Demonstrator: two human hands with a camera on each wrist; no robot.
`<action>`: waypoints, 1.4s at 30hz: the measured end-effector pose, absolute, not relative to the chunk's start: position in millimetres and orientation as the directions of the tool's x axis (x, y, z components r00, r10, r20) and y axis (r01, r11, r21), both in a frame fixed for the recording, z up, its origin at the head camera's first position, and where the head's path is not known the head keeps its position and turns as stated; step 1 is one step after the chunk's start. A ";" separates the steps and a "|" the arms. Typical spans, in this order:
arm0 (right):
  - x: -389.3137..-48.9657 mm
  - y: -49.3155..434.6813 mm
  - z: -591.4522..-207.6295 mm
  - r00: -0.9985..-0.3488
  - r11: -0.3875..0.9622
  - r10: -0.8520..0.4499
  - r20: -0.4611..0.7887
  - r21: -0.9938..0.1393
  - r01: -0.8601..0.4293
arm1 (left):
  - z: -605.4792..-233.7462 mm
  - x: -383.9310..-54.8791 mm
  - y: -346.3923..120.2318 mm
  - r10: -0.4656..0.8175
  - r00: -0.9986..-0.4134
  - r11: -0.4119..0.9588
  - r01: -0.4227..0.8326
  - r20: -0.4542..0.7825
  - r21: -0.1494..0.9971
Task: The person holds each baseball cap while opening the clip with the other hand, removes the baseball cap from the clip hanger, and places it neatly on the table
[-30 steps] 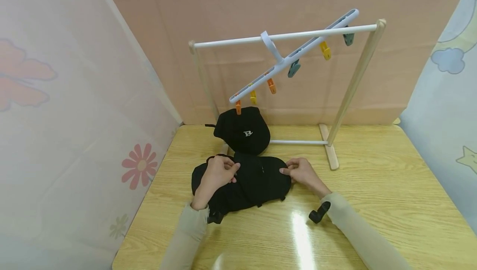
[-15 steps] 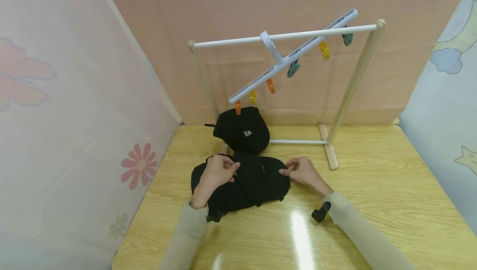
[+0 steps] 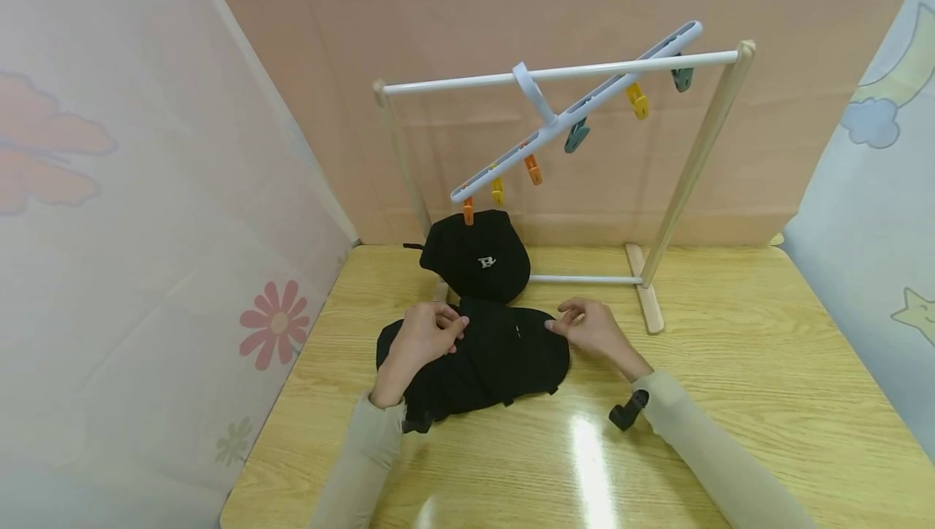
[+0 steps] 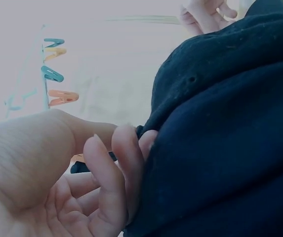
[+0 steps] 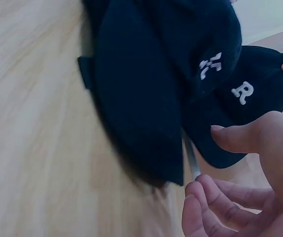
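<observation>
A black baseball cap [image 3: 504, 363] lies on the table, its brim toward the right and pale embroidery on its crown. My left hand [image 3: 422, 338] pinches the cap's upper edge between thumb and fingers; the left wrist view shows the dark fabric [image 4: 220, 138] right at the fingertips. Beside the brim is my right hand [image 3: 593, 329], thumb and fingers apart. In the right wrist view a gap shows between those fingers and the brim [image 5: 136, 113], with nothing held. Behind, another black cap [image 3: 475, 249] with a white letter R hangs from an orange clip [image 3: 468, 211].
A white clip hanger [image 3: 548, 130] hangs slanted from the white rod [image 3: 606, 68] of a wooden-legged rack. Several orange, yellow and grey-green clips line its underside. The rack's right foot [image 3: 646, 290] stands behind my right hand. Printed cloth [image 3: 146, 269] borders the table's left.
My right hand has let go of the brim edge, its thumb and fingers now spread. My left hand keeps its pinch on the cap almost in place.
</observation>
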State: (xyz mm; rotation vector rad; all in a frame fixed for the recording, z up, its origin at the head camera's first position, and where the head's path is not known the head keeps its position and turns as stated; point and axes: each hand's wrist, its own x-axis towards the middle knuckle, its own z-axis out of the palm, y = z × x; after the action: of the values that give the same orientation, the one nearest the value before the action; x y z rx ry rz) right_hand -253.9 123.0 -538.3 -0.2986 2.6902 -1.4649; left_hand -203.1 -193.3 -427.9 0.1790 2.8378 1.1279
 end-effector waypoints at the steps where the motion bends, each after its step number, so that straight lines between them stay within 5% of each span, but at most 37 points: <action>1: -255.2 122.4 -535.9 -0.979 0.517 -0.199 0.046 -0.843 -0.145 | -426.8 -203.7 -193.8 0.140 -0.990 0.722 0.081 -0.031 0.687; 24: -275.6 88.5 -457.7 -0.910 0.323 -0.274 0.311 -0.862 -0.391 | -402.9 -222.9 -198.6 0.134 -0.969 0.687 0.242 0.208 0.685; 42: -289.5 60.1 -422.0 -0.854 0.310 -0.317 0.413 -0.806 -0.505 | -391.8 -253.3 -204.4 0.145 -0.938 0.702 0.321 0.313 0.636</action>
State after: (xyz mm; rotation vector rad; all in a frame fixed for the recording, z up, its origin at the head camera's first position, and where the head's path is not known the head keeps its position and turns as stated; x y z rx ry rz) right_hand -289.5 60.1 -422.0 -0.8507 2.6815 -1.7623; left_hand -253.3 -204.4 -391.8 0.4341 3.1169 1.2419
